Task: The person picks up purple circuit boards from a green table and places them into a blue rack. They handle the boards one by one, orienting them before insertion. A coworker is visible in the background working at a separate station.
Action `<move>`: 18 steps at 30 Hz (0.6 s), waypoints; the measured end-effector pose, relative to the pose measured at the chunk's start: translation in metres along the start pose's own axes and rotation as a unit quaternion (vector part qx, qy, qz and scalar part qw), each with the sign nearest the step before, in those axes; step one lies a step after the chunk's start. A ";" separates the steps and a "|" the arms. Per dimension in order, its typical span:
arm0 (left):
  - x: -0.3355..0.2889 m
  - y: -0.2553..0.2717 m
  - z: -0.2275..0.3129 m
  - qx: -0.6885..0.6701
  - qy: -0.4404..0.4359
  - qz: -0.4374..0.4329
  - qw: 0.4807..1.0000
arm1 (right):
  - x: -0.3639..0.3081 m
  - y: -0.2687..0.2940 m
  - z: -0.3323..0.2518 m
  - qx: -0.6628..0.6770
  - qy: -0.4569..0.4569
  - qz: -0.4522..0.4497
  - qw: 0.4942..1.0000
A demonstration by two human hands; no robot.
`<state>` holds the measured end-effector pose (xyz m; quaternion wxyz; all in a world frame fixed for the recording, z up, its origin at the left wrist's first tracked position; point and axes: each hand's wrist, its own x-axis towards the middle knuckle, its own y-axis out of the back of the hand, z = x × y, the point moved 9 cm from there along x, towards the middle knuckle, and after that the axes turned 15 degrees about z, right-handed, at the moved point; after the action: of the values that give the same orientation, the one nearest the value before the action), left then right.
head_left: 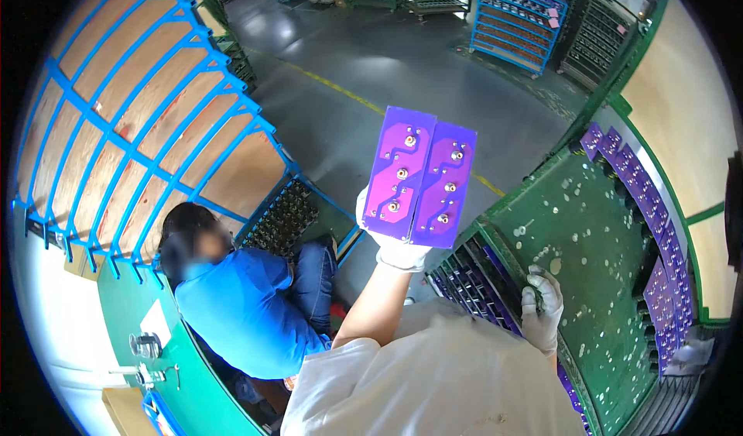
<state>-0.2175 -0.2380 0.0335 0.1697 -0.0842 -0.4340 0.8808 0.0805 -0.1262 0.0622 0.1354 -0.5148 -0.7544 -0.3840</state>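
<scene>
My gloved left hand is raised at the middle of the view, closed on the lower end of a pair of purple circuit boards. The two boards lie side by side with a thin gap between them. Small round metal parts stand up in a row on each. My right hand, also in a white glove, is low beside the near edge of a green bench. Its fingers are curled around something dark and small that I cannot make out.
Purple boards line the bench's far right side. Dark racked parts lie below its left edge. A seated person in a blue shirt works at my left, under a blue-framed rack. Loaded shelves stand across the floor.
</scene>
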 end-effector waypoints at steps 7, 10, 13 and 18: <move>0.007 -0.023 0.028 -0.406 0.220 -0.129 0.877 | 0.008 -0.031 -0.008 -0.010 0.006 0.005 1.000; 0.017 -0.016 0.035 -0.358 0.183 -0.082 0.912 | 0.012 -0.038 -0.007 -0.020 -0.001 0.008 1.000; 0.026 -0.003 0.032 -0.342 0.180 -0.051 0.921 | 0.015 -0.042 -0.006 -0.019 -0.007 0.017 1.000; 0.038 0.006 0.030 -0.399 0.183 -0.055 0.897 | 0.018 -0.045 -0.005 -0.013 -0.007 0.025 1.000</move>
<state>-0.2627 -0.2491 0.0466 0.2464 -0.2804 -0.7141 0.5922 0.0323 -0.1252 0.0571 0.1327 -0.5381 -0.7371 -0.3866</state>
